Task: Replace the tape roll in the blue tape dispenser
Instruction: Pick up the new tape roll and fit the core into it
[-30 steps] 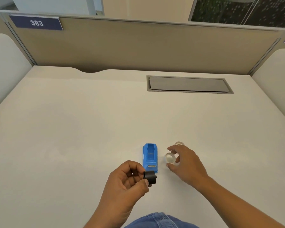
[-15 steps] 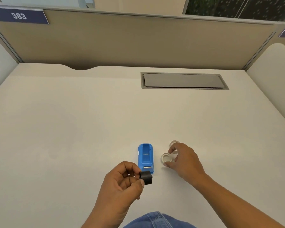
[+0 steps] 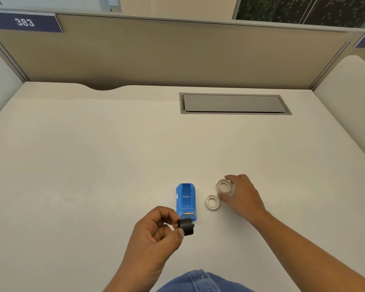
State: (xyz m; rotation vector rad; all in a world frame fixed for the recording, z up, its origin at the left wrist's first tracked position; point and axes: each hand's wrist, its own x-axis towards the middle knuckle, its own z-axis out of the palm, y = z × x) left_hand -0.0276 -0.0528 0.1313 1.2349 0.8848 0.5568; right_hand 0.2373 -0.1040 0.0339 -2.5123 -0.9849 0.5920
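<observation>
On the white desk surface (image 3: 93, 165), near its front edge, lies the small blue plastic tape dispenser (image 3: 186, 201), long side pointing away from the person, its top open so the empty channel inside shows. Just in front of it the left hand (image 3: 154, 234) holds a short black plastic spool core (image 3: 187, 226) above the desk, pinched between the thumb and the curled fingers; the core covers the near corner of the dispenser. To the right of the dispenser, a little apart from it, a clear tape roll (image 3: 212, 202) lies flat on the desk. Just beyond it a second clear tape roll (image 3: 225, 187) is gripped by the right hand (image 3: 240, 197), thumb on its near side and fingers curved over its far side. I cannot tell if this roll touches the desk or is lifted.

Far behind, a grey rectangular cable cover (image 3: 234, 103) is set flush in the desk. A beige partition wall (image 3: 167, 55) closes the back edge and carries a dark blue sign with the number 383 (image 3: 24, 22). The left half and the middle of the desk are wide and free. Blue jeans (image 3: 198, 282) show at the bottom edge.
</observation>
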